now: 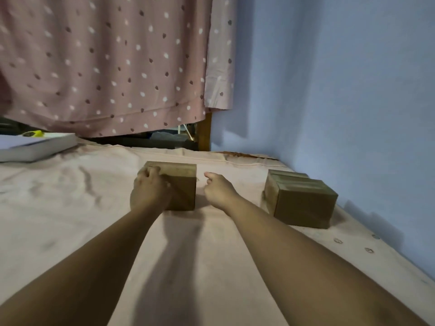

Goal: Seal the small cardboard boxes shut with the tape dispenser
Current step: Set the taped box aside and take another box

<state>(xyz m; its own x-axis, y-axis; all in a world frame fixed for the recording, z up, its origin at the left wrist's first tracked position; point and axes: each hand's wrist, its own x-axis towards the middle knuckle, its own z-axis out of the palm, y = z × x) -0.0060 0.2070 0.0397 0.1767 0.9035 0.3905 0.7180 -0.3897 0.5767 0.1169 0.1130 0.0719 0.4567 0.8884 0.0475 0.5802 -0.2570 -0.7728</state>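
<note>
With the left hand gripping the centre box by one corner and the right hand empty, half-curled beside it, the box could have tipped on the soft bed.

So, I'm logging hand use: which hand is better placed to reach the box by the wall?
Likely right. The right hand is free and nearer the wall box; the left hand grips the middle box.
</note>
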